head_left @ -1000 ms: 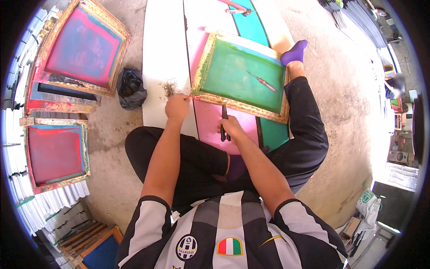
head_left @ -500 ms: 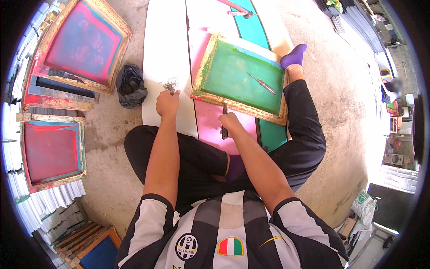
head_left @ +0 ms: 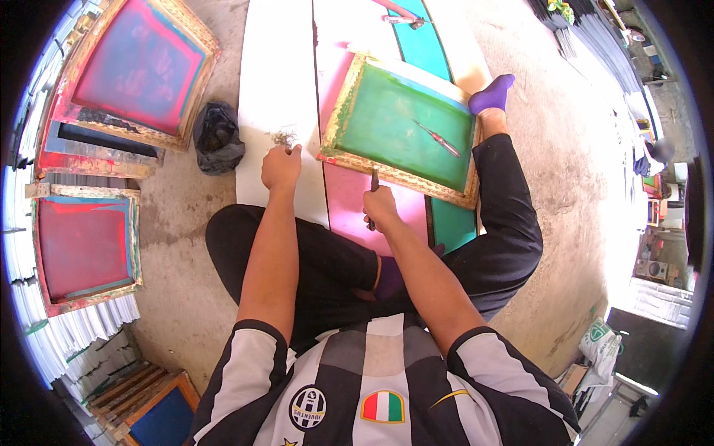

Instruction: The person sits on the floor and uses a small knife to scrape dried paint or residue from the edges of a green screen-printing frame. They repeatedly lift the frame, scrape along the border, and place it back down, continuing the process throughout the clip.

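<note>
One head view only. Half hidden inside the clenched right hand (head_left: 381, 206): a slim dark metal tool (head_left: 374, 181), long axis running away from the body, tip meeting the near rail of the gold-painted wooden screen frame with green mesh (head_left: 349, 111). Lying loose on that mesh, slantwise: a thin red-handled tool (head_left: 439, 140). Left hand (head_left: 281, 168) curled on the white board (head_left: 275, 82), fingertips pinching at a small tangled tuft (head_left: 282, 138), too fine to identify. Beside the board, a crumpled black bag (head_left: 217, 137).
</note>
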### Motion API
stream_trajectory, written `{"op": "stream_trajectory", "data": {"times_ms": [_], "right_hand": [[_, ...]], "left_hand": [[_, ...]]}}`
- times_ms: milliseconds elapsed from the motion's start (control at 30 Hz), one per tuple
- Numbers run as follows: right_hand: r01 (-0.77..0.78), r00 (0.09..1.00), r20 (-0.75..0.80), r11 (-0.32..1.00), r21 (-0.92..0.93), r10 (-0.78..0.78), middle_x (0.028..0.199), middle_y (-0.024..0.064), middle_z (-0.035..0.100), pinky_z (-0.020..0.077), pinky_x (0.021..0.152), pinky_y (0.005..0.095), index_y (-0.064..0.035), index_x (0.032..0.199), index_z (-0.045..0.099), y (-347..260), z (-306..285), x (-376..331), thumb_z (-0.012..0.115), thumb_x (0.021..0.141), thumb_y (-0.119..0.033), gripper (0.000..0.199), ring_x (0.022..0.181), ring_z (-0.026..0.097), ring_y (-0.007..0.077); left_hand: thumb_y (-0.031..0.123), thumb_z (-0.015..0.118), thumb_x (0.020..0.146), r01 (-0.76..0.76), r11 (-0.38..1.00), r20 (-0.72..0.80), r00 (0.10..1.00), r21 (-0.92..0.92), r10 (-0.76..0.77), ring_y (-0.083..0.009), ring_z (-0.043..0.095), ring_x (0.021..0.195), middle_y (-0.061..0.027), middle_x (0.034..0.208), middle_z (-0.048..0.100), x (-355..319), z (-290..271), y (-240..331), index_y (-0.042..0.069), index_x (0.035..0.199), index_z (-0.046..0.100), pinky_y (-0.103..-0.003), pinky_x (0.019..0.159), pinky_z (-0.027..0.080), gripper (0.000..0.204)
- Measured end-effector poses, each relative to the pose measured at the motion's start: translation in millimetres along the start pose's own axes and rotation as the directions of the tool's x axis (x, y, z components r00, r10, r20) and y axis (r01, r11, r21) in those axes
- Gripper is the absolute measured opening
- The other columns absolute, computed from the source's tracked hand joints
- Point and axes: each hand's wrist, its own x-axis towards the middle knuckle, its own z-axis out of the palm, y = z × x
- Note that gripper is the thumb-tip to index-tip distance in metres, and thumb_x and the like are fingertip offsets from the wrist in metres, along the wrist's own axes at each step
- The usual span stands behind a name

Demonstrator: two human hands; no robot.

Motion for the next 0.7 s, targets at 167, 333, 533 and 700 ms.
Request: {"op": "stream_trajectory", "data": {"times_ms": [167, 333, 533, 700], "right_hand": [[0.095, 0.99, 0.088, 0.986, 0.137, -0.108, 0.068, 0.0144, 0.061, 0.0464, 0.04, 0.0406, 0.0039, 0.09, 0.058, 26.6, -1.3, 15.2, 0.056, 0.092, -0.018, 0.022, 0.049, 0.06, 0.0228], [0.044, 0.966, 0.206, 0.879, 0.474, -0.159, 0.066, 0.0099, 0.058, 0.0476, 0.043, 0.0385, 0.0021, 0.101, 0.063, 40.2, -2.3, 18.6, 0.06, 0.092, -0.017, 0.021, 0.047, 0.056, 0.0208], [0.093, 0.919, 0.337, 0.942, 0.323, -0.207, 0.069, 0.0098, 0.06, 0.0501, 0.045, 0.0361, 0.0022, 0.113, 0.063, 39.6, -17.4, 9.5, 0.058, 0.093, -0.013, 0.026, 0.05, 0.058, 0.0203], [0.147, 0.881, 0.421, 0.97, 0.194, -0.218, 0.073, 0.0125, 0.064, 0.0518, 0.046, 0.0361, 0.0017, 0.122, 0.061, 33.6, -15.7, -2.4, 0.059, 0.093, -0.015, 0.034, 0.052, 0.063, 0.0212]], "left_hand": [[0.049, 0.067, 0.091, -0.044, 0.999, -0.017, 0.999, 0.014, 0.044, -0.0354, 0.072, 0.095, -0.0136, 0.097, 0.076, -6.1, 6.8, 2.7, 0.011, 0.097, 0.077, -0.048, 0.082, 0.057, 0.041], [0.046, 0.07, 0.089, -0.181, 0.983, -0.01, 0.983, -0.029, 0.181, -0.0354, 0.072, 0.089, -0.0156, 0.093, 0.075, -14.2, 16.0, 2.1, 0.007, 0.095, 0.077, -0.046, 0.078, 0.056, 0.04], [0.031, 0.076, 0.085, -0.691, 0.67, 0.111, 0.669, -0.271, 0.735, -0.0321, 0.071, 0.083, -0.0145, 0.095, 0.074, -47.2, 36.7, 12.5, 0.008, 0.098, 0.076, -0.041, 0.074, 0.056, 0.026], [0.029, 0.077, 0.082, -0.777, 0.588, 0.148, 0.57, -0.225, 0.808, -0.0298, 0.072, 0.082, -0.011, 0.092, 0.074, -54.7, 53.4, 13.8, 0.012, 0.098, 0.077, -0.042, 0.071, 0.056, 0.023]]}}
